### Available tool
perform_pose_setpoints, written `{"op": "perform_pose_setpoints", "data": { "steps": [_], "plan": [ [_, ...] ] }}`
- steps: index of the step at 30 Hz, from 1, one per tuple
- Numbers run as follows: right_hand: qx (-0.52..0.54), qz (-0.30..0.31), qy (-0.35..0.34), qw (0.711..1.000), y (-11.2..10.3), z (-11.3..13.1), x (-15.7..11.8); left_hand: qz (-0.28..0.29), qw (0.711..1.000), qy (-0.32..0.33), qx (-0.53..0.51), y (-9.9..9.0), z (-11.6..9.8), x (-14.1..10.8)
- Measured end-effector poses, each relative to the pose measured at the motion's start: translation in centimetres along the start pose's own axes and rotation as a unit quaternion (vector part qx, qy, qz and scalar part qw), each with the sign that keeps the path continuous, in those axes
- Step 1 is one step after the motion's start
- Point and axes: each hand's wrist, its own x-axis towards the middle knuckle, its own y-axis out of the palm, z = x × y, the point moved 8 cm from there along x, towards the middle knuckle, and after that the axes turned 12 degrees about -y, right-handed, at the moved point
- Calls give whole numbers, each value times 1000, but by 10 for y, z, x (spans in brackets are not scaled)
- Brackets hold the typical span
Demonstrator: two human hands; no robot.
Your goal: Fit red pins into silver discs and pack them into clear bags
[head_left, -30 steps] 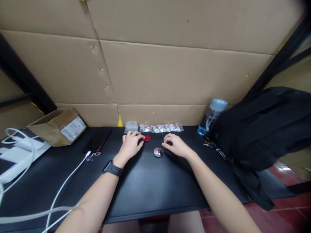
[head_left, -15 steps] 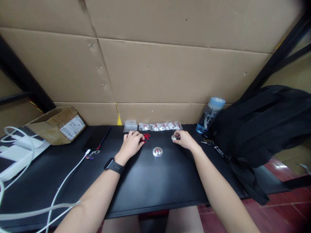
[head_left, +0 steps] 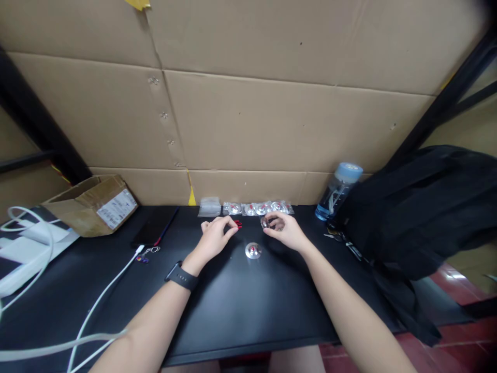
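Observation:
My left hand (head_left: 216,236) is raised slightly over the table with thumb and forefinger pinched together. Whatever it may hold is hidden or too small to name. Just past its fingertips lies a small pile of red cord loops (head_left: 238,224). My right hand (head_left: 286,231) grips a small shiny metal disc (head_left: 265,223) by its edge, tilted up between thumb and fingers. Between the hands and nearer to me, a silver disc with a raised centre and a red spot (head_left: 253,250) lies flat on the black table (head_left: 248,305).
Several similar discs in clear bags (head_left: 261,208) line the back, beside a stack of clear bags (head_left: 209,206). A water bottle (head_left: 338,191) and black backpack (head_left: 423,212) stand right. Left are a phone (head_left: 153,228), a white cable (head_left: 104,286) and a cardboard box (head_left: 91,207).
My right hand has moved left with the metal disc, now tilted upright. My left hand has lifted from the red loops and its fingers have closed into a pinch. The view has shifted slightly.

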Motion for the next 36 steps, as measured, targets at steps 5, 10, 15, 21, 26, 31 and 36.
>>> {"op": "perform_pose_setpoints", "data": {
  "steps": [5, 10, 15, 21, 26, 31, 36],
  "plan": [
    [121, -18, -35, 992, 35, 30, -4, -22, 988, -1, -153, -7, -10, -4],
    [136, -71, -60, 986, 43, 46, -9, 6, 974, 17, -225, 0, -17, -8],
    [149, -64, -62, 985, 46, 46, -11, 15, 978, 8, -208, 4, -27, -16],
    [156, -65, -69, 983, 51, 45, -13, 12, 980, 31, -198, 5, -34, -21],
    [178, -92, -67, 978, 51, 46, -14, 5, 971, 50, -233, 7, -32, -19],
    [178, -92, -74, 977, 50, 51, -13, 26, 967, 57, -246, 19, -30, -18],
    [138, -83, -85, 983, 48, 54, -13, 2, 976, 44, -213, 15, -32, -21]
  ]
}}
